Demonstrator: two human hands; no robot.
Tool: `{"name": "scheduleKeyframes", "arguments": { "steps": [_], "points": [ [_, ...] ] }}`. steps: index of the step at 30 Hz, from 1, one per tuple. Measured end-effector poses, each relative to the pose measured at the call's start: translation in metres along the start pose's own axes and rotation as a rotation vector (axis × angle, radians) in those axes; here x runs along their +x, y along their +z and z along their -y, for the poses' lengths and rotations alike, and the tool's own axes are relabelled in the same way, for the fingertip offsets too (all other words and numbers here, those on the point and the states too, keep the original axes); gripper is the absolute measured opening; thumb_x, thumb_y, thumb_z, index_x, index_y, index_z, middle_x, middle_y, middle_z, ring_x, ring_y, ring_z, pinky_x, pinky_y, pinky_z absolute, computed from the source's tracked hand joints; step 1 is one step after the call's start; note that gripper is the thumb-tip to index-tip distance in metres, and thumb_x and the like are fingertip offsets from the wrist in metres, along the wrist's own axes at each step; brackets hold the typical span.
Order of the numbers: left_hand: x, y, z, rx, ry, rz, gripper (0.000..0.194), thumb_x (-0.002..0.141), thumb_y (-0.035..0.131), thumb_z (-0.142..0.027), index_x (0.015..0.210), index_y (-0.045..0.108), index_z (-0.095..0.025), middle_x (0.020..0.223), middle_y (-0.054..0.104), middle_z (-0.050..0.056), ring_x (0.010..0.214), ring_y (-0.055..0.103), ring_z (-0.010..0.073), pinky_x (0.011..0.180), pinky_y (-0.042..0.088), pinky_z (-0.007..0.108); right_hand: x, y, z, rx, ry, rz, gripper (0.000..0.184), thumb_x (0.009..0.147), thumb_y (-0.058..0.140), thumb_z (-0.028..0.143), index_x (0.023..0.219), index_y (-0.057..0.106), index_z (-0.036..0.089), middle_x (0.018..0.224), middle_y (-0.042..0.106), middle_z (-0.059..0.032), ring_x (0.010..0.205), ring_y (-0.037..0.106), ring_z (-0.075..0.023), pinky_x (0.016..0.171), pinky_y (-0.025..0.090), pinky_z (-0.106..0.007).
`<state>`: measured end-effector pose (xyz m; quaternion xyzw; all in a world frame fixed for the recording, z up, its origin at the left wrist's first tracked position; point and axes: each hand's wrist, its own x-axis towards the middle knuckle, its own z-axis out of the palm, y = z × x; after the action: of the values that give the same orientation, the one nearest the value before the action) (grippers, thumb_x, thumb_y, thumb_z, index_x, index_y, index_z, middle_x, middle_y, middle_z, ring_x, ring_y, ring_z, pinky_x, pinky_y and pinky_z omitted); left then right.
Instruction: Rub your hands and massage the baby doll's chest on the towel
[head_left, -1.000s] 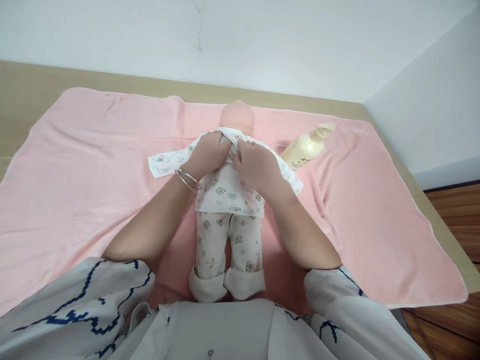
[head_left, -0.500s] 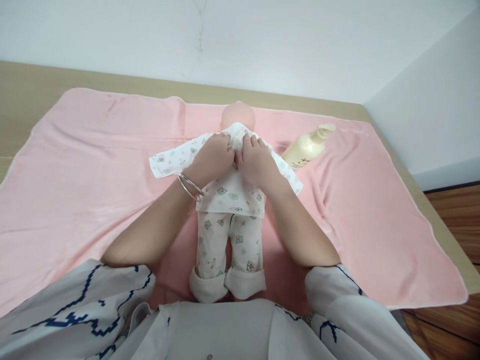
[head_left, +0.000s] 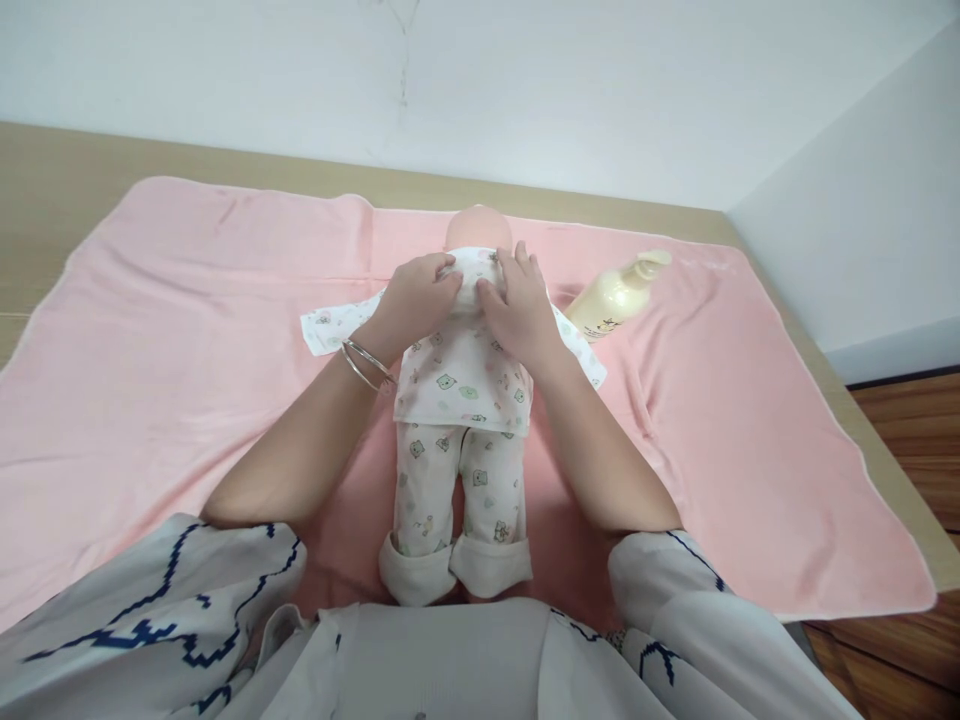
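Observation:
A doll lies on its back on a pink blanket, its bald head (head_left: 478, 226) toward the wall. It has on white printed trousers (head_left: 491, 485) with turned-up cuffs. Over its chest spreads a white printed baby shirt (head_left: 461, 385), sleeves out to both sides; whether the arms are inside is hidden. At the shirt's neck, my left hand (head_left: 420, 300) grips the cloth on the left between thumb and fingers. My right hand (head_left: 521, 305) has hold of the neck's right side, thumb below and fingertips above, some fingers stretched out.
A cream pump bottle (head_left: 613, 298) lies tilted on the pink blanket (head_left: 225, 280), right of the doll and close to the right sleeve. The blanket covers most of a wooden table (head_left: 67, 190). A white wall (head_left: 480, 90) rises behind it.
My hands have moved apart from the middle of the shirt's neck, the left one leftward and the right one slightly rightward. More of the cloth between them shows, and it looks flatter.

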<state>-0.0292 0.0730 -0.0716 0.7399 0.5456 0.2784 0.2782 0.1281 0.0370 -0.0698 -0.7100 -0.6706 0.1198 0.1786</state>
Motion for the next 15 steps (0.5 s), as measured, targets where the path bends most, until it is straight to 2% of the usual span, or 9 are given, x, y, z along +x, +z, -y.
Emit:
{"name": "scheduleKeyframes", "arguments": {
  "steps": [3,5,7,9,12,13,15],
  "points": [
    [0.000,-0.009,-0.004,-0.070,-0.022,-0.036,0.035,0.095,0.049,-0.028,0.118,0.073,-0.017,0.137,0.075,0.010,0.129,0.066,0.0264,0.116,0.051,0.043,-0.011,0.005,0.009,-0.033,-0.095,-0.119,0.057,0.110,0.035,0.033,0.165,0.038,0.015,0.181,0.024,-0.0142,0.169,0.021,-0.0328,0.134,0.032,-0.053],
    [-0.001,-0.015,-0.005,-0.102,-0.038,-0.066,0.035,0.096,0.049,-0.028,0.120,0.073,-0.018,0.142,0.073,0.010,0.135,0.065,0.0259,0.120,0.050,0.043,-0.014,0.014,0.013,-0.067,-0.137,-0.096,0.056,0.109,0.036,0.030,0.163,0.042,0.014,0.179,0.029,-0.0148,0.169,0.023,-0.0313,0.136,0.028,-0.054],
    [-0.001,-0.019,-0.007,-0.123,-0.057,-0.094,0.033,0.096,0.050,-0.027,0.118,0.074,-0.021,0.142,0.073,0.008,0.137,0.064,0.0253,0.122,0.049,0.043,-0.014,0.018,0.016,-0.078,-0.154,-0.026,0.055,0.108,0.038,0.028,0.161,0.045,0.012,0.177,0.033,-0.0162,0.168,0.026,-0.0327,0.136,0.025,-0.057],
    [-0.002,-0.023,-0.008,-0.151,-0.079,-0.108,0.029,0.096,0.052,-0.025,0.114,0.074,-0.022,0.139,0.075,0.006,0.137,0.064,0.0253,0.121,0.051,0.044,-0.015,0.016,0.018,-0.053,-0.148,-0.012,0.055,0.107,0.038,0.027,0.160,0.047,0.014,0.177,0.034,-0.0152,0.167,0.028,-0.0328,0.135,0.028,-0.059],
    [-0.004,-0.027,-0.011,-0.204,-0.097,-0.112,0.023,0.094,0.054,-0.024,0.106,0.074,-0.022,0.135,0.077,0.004,0.134,0.066,0.0258,0.118,0.054,0.045,-0.018,0.007,0.021,-0.010,-0.141,-0.125,0.056,0.106,0.036,0.025,0.161,0.046,0.019,0.179,0.030,-0.0105,0.167,0.028,-0.0290,0.132,0.035,-0.056],
    [-0.004,-0.027,-0.012,-0.215,-0.096,-0.111,0.021,0.094,0.055,-0.024,0.102,0.074,-0.022,0.132,0.077,0.005,0.132,0.067,0.0261,0.116,0.054,0.045,-0.019,0.006,0.022,-0.014,-0.143,-0.158,0.057,0.106,0.035,0.024,0.161,0.045,0.020,0.180,0.029,-0.0094,0.168,0.026,-0.0282,0.132,0.035,-0.056],
    [-0.005,-0.028,-0.012,-0.221,-0.086,-0.109,0.017,0.093,0.056,-0.024,0.096,0.072,-0.021,0.126,0.078,0.005,0.129,0.067,0.0265,0.113,0.055,0.044,-0.020,0.009,0.022,-0.045,-0.139,-0.146,0.057,0.105,0.036,0.023,0.161,0.044,0.020,0.180,0.027,-0.0098,0.169,0.020,-0.0298,0.134,0.029,-0.059]
  ]
}}
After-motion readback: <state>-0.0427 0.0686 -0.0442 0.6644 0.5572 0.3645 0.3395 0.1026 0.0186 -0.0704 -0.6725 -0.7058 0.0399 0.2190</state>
